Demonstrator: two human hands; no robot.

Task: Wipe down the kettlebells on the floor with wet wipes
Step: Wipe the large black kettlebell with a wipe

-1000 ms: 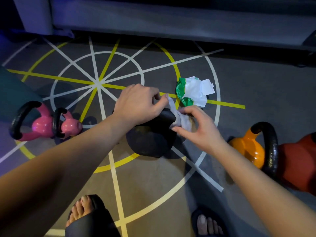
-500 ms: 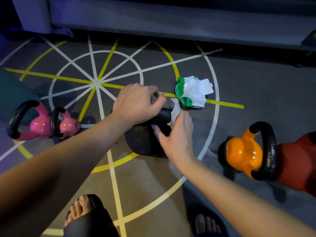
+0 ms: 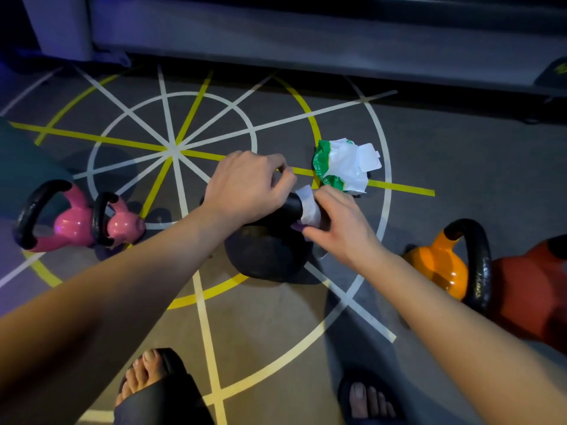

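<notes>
A black kettlebell [image 3: 265,254] stands on the floor in the middle. My left hand [image 3: 247,185] grips the left part of its handle from above. A white wet wipe [image 3: 307,207] is wrapped round the right part of the handle, and my right hand [image 3: 339,223] curls round the wipe and the handle there. A green and white pack of wet wipes [image 3: 345,165] lies open on the floor just beyond my right hand.
Two pink kettlebells [image 3: 73,223] with black handles stand at the left. An orange kettlebell [image 3: 445,265] and a red one [image 3: 527,289] stand at the right. My sandalled feet [image 3: 153,384] are at the bottom. A grey bench base [image 3: 276,35] runs along the back.
My right hand slid with the wipe from the kettlebell's body side up onto the right part of the handle and wrapped round it. My left hand kept its grip.
</notes>
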